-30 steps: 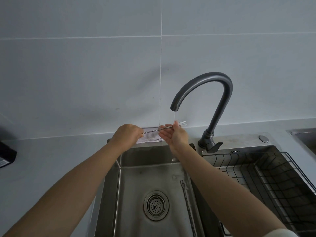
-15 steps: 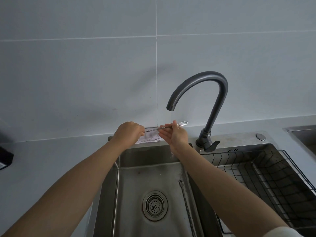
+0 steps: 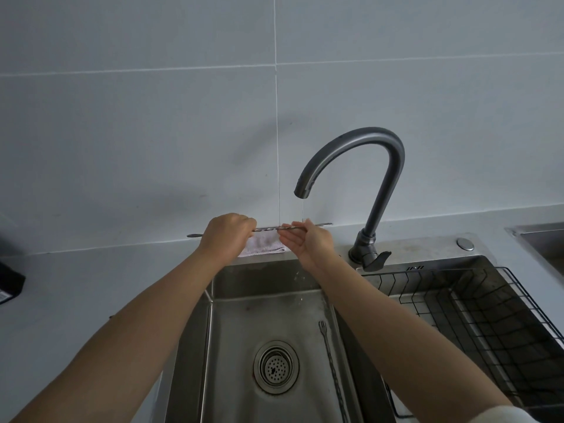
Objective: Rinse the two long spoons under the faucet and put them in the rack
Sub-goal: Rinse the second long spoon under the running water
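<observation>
We are curling our left hand (image 3: 225,236) tight round the long spoon (image 3: 268,229), thin, stiff and likely slippery wet, so its twisted stem is giving the best hold; our right hand (image 3: 308,244), fingers half open, is pinching it under the faucet (image 3: 366,134); the second spoon (image 3: 332,361) is lying below that hand.

The held spoon (image 3: 268,229) has rolled, its right tip now showing edge-on.

Home kitchen: steel sink (image 3: 262,279), curved faucet (image 3: 393,166), wire dish rack (image 3: 488,315), grey tiled wall (image 3: 152,117).
</observation>
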Available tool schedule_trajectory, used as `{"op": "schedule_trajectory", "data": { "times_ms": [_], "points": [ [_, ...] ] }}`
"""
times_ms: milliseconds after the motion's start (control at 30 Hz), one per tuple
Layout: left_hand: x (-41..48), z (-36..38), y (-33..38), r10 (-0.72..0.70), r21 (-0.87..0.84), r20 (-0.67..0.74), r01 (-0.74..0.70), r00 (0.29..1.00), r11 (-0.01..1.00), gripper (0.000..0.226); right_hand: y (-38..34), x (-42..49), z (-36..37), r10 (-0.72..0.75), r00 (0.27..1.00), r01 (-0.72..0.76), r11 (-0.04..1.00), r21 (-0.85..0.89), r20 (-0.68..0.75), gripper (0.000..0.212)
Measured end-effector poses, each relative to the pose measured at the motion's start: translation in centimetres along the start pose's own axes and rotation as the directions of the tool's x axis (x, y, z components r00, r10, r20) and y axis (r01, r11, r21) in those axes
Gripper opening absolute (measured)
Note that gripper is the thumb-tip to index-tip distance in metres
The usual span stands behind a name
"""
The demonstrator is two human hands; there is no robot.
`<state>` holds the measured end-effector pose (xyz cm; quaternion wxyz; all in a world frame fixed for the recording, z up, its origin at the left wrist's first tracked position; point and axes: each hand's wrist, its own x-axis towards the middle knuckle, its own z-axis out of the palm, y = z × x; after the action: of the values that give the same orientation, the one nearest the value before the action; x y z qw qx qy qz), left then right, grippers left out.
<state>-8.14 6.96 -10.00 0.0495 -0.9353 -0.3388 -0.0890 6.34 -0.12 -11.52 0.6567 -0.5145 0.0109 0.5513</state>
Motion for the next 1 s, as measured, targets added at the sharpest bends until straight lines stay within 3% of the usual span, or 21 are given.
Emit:
{"op": "schedule_trajectory", "data": {
  "times_ms": [100, 300, 500, 667, 833, 1000],
  "points": [
    [-0.3, -0.5, 0.0, 0.010, 0.016, -0.043, -0.010, 0.999, 1.000, 0.042, 0.0, -0.1, 0.1, 0.041, 0.999, -0.040, 0.997, -0.070, 0.005, 0.030],
    [-0.5, -0.3, 0.1, 0.008, 0.061, -0.099, -0.002, 0.995, 0.998, 0.045, -0.6, 0.0, -0.3, -0.007, 1.000, 0.006, 0.999, -0.045, -0.026, 0.014],
    [-0.5, 0.0, -0.2, 0.020, 0.116, -0.147, -0.002, 0.989, 0.993, 0.044, -1.2, -0.4, -1.1, -0.109, 0.994, 0.107, 0.993, -0.057, -0.018, 0.012],
    [-0.8, -0.2, -1.3, -0.011, 0.154, -0.137, 0.033, 0.991, 0.987, 0.043, -1.3, -0.6, -1.2, -0.108, 0.994, 0.110, 0.992, -0.063, 0.035, 0.035],
    [-1.2, -0.2, -1.9, -0.062, 0.163, -0.103, 0.078, 0.993, 0.984, 0.041, -1.2, -0.3, -1.5, -0.151, 0.985, 0.157, 0.985, -0.070, 0.079, 0.015],
    [-1.0, -0.4, -1.2, -0.054, 0.180, -0.170, 0.085, 0.984, 0.980, 0.036, -1.7, -0.1, -2.3, -0.195, 0.976, 0.209, 0.965, -0.159, 0.100, 0.011]
  ]
}}
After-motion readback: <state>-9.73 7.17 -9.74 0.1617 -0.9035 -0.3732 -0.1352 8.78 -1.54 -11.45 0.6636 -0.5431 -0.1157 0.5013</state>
